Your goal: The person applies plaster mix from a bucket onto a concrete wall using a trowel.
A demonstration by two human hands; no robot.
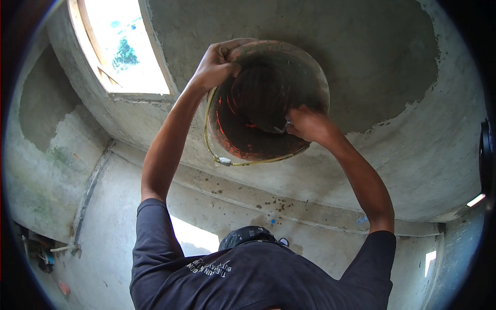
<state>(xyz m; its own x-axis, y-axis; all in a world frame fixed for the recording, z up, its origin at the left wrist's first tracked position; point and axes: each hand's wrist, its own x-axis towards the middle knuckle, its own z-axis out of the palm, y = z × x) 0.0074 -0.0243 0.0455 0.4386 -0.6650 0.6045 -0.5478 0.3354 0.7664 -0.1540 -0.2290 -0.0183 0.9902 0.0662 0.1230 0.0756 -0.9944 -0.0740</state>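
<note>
1. Filling most of the view: a rough grey wall, its lines bowed by the lens.
2. Pale grey floor below it; dark spots scattered near the wall's foot.
3. Dark short-sleeved shirt along the lower edge, pale lettering on the chest; both bare arms reach up and forward from it.
4. Darker grey patch on the wall, upper right, ragged at its edge.
5. Bucket in front of the wall, upper middle, between the two hands. Mouth turned toward the wearer; inside dark and soiled, with orange-red streaks showing through on the left and below.
6. Bright window opening at upper left, wooden strip along its side, greenery outside.
7. Yellowish handle looping loosely round the bucket's left and lower rim.
8. Left hand on the upper-left rim: fingers curled over it, pinching the edge with the thumb inside.
9. Right hand within the mouth, right side: fingers bent inward, closed round a small pale item; its kind cannot be told, and some fingertips are hidden.
10. White grip on the handle, lower left.
11. Small blue spot on the floor.
</note>
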